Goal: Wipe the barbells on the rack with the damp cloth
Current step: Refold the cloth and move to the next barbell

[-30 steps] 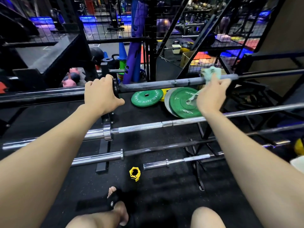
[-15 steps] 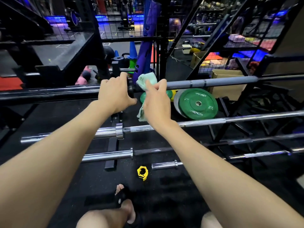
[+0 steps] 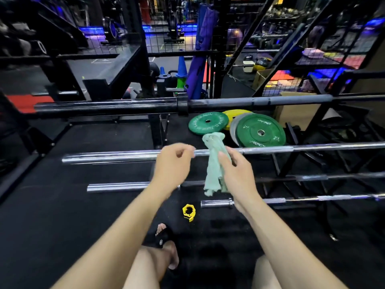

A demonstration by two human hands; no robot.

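Gym floor: green plates behind chrome barbell

A dim gym is shown, lit by blue and purple glow at the back. Glare is seen on the chrome barbell. Edges are bent by wide-angle distortion; the left hand is motion-blurred.

Dim gym: black rubber floor, wire-mesh partitions, blue lights glowing behind.
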